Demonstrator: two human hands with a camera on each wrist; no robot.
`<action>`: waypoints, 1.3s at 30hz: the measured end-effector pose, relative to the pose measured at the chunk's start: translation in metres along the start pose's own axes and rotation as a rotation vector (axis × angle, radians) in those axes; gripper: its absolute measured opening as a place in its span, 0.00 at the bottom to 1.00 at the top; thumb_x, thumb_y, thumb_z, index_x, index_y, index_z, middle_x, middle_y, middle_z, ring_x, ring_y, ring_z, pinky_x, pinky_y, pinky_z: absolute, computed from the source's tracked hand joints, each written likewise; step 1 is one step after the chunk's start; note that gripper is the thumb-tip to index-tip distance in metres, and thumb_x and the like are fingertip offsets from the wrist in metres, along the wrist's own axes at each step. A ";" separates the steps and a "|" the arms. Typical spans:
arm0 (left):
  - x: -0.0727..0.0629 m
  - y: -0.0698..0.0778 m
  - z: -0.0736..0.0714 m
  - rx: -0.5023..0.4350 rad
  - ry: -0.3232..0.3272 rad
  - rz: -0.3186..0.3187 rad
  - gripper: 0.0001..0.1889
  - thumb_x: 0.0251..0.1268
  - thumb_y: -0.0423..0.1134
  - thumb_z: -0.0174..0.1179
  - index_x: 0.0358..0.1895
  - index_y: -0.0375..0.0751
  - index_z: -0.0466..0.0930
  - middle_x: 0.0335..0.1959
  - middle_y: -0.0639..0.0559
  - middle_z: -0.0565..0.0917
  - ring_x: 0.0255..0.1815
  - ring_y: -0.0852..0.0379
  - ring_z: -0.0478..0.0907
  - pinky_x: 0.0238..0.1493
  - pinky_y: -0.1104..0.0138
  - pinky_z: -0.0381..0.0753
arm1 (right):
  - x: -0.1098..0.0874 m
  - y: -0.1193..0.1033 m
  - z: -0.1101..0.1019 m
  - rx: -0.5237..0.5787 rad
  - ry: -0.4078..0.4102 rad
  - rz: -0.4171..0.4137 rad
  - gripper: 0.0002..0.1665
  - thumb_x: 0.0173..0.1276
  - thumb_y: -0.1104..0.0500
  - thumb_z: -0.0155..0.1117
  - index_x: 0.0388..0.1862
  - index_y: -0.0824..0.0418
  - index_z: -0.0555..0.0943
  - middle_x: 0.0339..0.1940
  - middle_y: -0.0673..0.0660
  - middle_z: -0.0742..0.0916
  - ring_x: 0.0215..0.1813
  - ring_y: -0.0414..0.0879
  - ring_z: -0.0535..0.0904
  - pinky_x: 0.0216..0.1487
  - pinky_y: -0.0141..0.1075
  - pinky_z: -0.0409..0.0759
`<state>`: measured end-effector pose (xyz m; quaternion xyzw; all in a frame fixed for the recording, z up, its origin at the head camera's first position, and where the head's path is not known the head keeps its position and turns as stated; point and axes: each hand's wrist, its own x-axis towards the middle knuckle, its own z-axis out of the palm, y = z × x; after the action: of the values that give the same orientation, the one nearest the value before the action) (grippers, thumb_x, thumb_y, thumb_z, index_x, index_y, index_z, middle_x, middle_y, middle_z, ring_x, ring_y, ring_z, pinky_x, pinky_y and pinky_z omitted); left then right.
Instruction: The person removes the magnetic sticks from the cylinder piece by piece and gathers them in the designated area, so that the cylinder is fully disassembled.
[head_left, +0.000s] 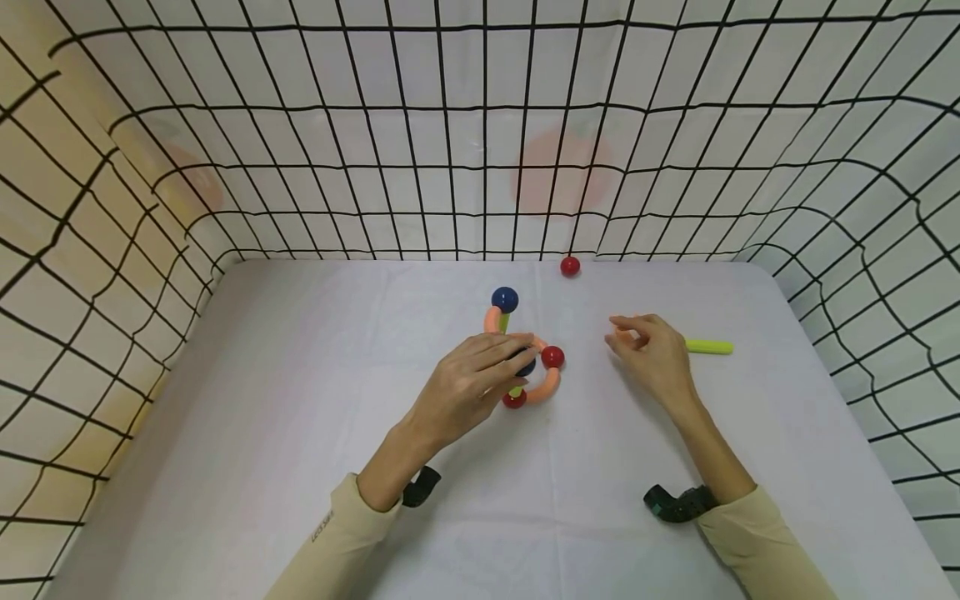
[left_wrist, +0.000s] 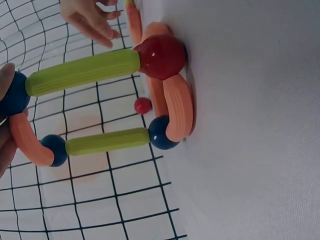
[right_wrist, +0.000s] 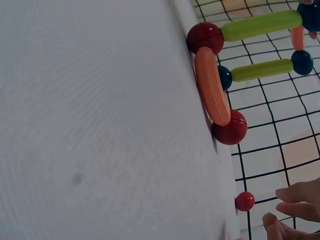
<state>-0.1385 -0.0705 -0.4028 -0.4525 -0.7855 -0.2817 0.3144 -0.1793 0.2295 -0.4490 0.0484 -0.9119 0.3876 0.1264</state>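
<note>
A frame of balls and rods stands mid-table. Its base has a red ball [head_left: 552, 357], another red ball [right_wrist: 205, 38] and curved orange rods [head_left: 546, 387]. Two straight green rods [left_wrist: 85, 72] rise from it; a curved orange rod [left_wrist: 30, 140] links the blue balls [left_wrist: 53, 149] on top. My left hand [head_left: 476, 375] holds the nearer top blue ball [head_left: 524, 363], partly hiding it. My right hand [head_left: 654, 354] hovers to the right with loosely bent fingers and nothing visible between them. Near its fingertips lies an orange piece [head_left: 619, 325], mostly covered in the head view.
A loose green rod [head_left: 710, 347] lies right of my right hand. One loose red ball [head_left: 570, 267] sits at the table's far edge. Black wire mesh [head_left: 484, 167] borders the white table [head_left: 285, 417] at the back and sides.
</note>
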 end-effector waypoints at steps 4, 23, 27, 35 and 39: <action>-0.001 -0.001 -0.001 -0.004 -0.007 -0.001 0.27 0.51 0.32 0.80 0.58 0.34 0.86 0.58 0.43 0.88 0.60 0.50 0.86 0.67 0.60 0.82 | -0.002 -0.007 0.001 0.052 -0.069 0.005 0.19 0.68 0.63 0.74 0.57 0.66 0.87 0.49 0.67 0.86 0.37 0.49 0.77 0.29 0.19 0.73; -0.005 -0.019 -0.021 -0.145 0.073 -0.158 0.27 0.55 0.26 0.76 0.61 0.31 0.84 0.62 0.37 0.85 0.66 0.43 0.81 0.70 0.55 0.80 | -0.018 -0.038 0.018 0.247 -0.456 -0.017 0.27 0.68 0.54 0.76 0.65 0.56 0.84 0.62 0.59 0.85 0.42 0.50 0.83 0.33 0.33 0.83; -0.008 -0.025 -0.022 -0.164 0.088 -0.204 0.27 0.57 0.26 0.74 0.62 0.31 0.83 0.62 0.37 0.85 0.66 0.44 0.81 0.70 0.55 0.80 | -0.021 -0.042 0.020 0.284 -0.490 -0.033 0.27 0.68 0.55 0.75 0.65 0.58 0.83 0.62 0.60 0.85 0.42 0.51 0.83 0.34 0.33 0.83; -0.014 -0.033 -0.021 -0.178 0.091 -0.284 0.27 0.60 0.26 0.73 0.64 0.32 0.82 0.65 0.38 0.83 0.66 0.44 0.81 0.69 0.55 0.80 | -0.027 -0.048 0.030 0.298 -0.541 -0.059 0.27 0.67 0.54 0.76 0.66 0.50 0.83 0.46 0.56 0.89 0.42 0.49 0.82 0.34 0.32 0.82; -0.018 -0.038 -0.018 -0.206 0.088 -0.326 0.27 0.60 0.26 0.73 0.64 0.31 0.81 0.65 0.37 0.83 0.65 0.43 0.82 0.68 0.54 0.81 | -0.030 -0.051 0.036 0.292 -0.561 -0.062 0.27 0.67 0.56 0.76 0.65 0.52 0.84 0.38 0.54 0.89 0.41 0.46 0.82 0.35 0.32 0.83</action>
<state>-0.1608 -0.1097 -0.4106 -0.3361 -0.8009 -0.4274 0.2508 -0.1482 0.1682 -0.4453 0.1990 -0.8440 0.4817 -0.1265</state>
